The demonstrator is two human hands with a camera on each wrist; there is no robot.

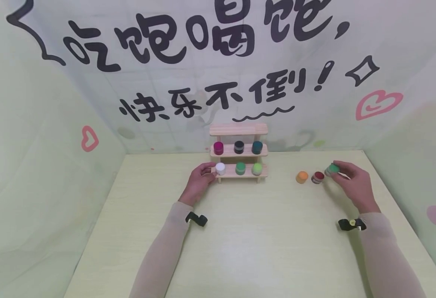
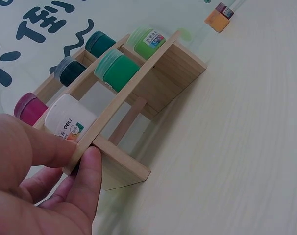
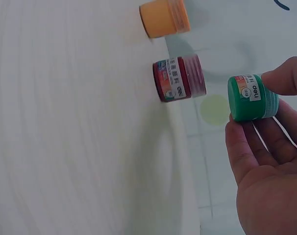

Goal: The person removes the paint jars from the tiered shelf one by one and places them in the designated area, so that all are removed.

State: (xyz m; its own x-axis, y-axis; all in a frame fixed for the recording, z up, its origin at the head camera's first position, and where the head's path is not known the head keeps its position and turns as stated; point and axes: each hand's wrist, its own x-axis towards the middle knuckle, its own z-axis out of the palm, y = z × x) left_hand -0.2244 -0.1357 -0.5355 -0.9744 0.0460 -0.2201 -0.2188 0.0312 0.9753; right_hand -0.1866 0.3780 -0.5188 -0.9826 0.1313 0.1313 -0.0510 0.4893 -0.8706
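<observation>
My left hand pinches the left end of the bottom shelf of a small three-tier wooden rack, thumb and fingers around the board beside a white paint jar. On that shelf also stand a green jar and a light green jar. The middle shelf bears a magenta jar, a black jar and a dark teal jar; the top one is bare. Off to the right, my right hand holds another green paint jar between thumb and fingers, its base clear of the tabletop.
A dark red jar and an orange jar stand on the pale wooden table, left of the held jar. Behind the rack hangs a white cloth with black lettering; more cloth encloses both sides.
</observation>
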